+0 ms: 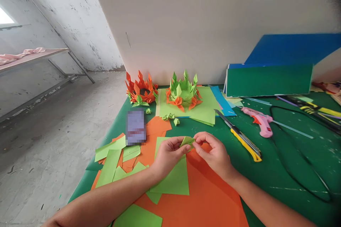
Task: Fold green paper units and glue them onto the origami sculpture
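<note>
Between my two hands is a small folded piece of green paper (188, 142), raised over the orange sheets. My left hand (173, 152) pinches its left side between thumb and fingers. With thumb and fingertips my right hand (211, 149) grips the right end of the same piece. Under my hands lie a green paper sheet (173, 181) and a large orange paper sheet (207, 198). A few small folded green paper pieces (168, 116) rest just beyond my hands. Farther back stand an orange paper crown (141, 88) and a green paper crown (183, 90) with orange flowers.
A yellow utility knife (245, 140) and a pink glue gun (259, 122) with a black cord lie to the right on the green table (293, 173). A blurred-out rectangular object (135, 127) is at left among paper pieces. White board (186, 35) stands behind.
</note>
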A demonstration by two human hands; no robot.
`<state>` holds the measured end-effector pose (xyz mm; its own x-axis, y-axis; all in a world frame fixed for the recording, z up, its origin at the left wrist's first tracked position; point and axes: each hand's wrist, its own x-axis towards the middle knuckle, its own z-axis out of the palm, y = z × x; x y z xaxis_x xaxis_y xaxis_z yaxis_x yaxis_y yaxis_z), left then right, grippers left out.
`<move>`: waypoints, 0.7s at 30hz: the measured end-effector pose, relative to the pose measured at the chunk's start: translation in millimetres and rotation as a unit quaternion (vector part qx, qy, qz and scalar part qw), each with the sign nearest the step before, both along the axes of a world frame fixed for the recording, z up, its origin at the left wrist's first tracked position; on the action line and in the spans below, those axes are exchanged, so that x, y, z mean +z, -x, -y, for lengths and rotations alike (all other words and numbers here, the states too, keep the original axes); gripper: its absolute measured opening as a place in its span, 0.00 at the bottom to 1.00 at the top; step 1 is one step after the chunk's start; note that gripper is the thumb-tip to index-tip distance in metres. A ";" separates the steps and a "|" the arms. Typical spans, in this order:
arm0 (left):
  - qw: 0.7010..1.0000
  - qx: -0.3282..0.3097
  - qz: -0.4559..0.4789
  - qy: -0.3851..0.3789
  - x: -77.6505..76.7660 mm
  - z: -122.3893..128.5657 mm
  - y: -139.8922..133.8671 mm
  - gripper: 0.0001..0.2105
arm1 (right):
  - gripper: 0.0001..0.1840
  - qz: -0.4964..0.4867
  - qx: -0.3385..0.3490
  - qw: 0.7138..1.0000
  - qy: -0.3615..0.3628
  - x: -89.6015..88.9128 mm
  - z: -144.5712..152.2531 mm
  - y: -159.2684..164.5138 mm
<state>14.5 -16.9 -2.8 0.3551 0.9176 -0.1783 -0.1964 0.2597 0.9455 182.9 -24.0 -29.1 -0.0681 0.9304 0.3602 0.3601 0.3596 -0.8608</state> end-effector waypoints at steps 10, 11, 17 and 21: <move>0.999 0.025 -0.019 0.006 -4.5 -0.8 0.6 0.14 | 0.10 -0.074 0.012 0.996 0.057 -0.4 2.1 2.9; 0.999 0.025 -0.020 0.010 -4.3 -0.7 0.7 0.14 | 0.11 -0.078 0.012 0.995 0.061 -0.2 2.2 3.0; 0.999 0.039 -0.023 0.024 -2.5 -0.4 0.2 0.15 | 0.12 -0.103 0.023 0.991 0.076 -1.4 2.2 3.2; 0.998 0.052 -0.018 0.031 0.1 -0.6 0.0 0.14 | 0.12 -0.158 0.031 0.981 0.109 -1.6 2.6 4.0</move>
